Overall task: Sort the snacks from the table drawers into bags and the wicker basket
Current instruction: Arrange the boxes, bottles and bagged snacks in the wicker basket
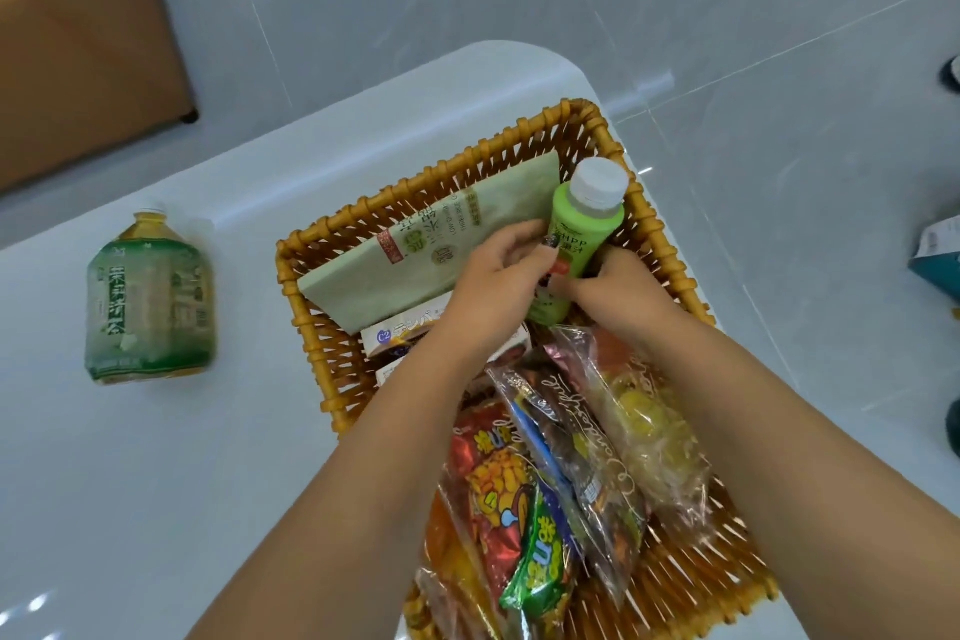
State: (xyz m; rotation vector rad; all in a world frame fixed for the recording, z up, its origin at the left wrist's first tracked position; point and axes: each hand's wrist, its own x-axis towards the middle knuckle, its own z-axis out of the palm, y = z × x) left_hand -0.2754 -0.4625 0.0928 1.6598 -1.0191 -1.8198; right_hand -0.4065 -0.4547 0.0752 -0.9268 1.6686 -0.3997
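A brown wicker basket point(332, 244) stands on the white table point(182, 457). Inside it, a bright green juice bottle point(584, 229) with a white cap stands tilted at the far right corner. My left hand point(498, 276) and my right hand point(618, 291) both grip the bottle's lower half. A flat pale green packet point(415, 244) leans along the far wall. Small white snack boxes point(400, 333) lie under my left wrist. Clear bags of snacks point(582, 463) and a red and green packet point(498, 483) fill the near part.
A large green tea bottle point(150, 296) lies on its side on the table, left of the basket. A brown board point(78, 42) lies on the grey tiled floor at the upper left. Some objects sit at the right edge of the floor.
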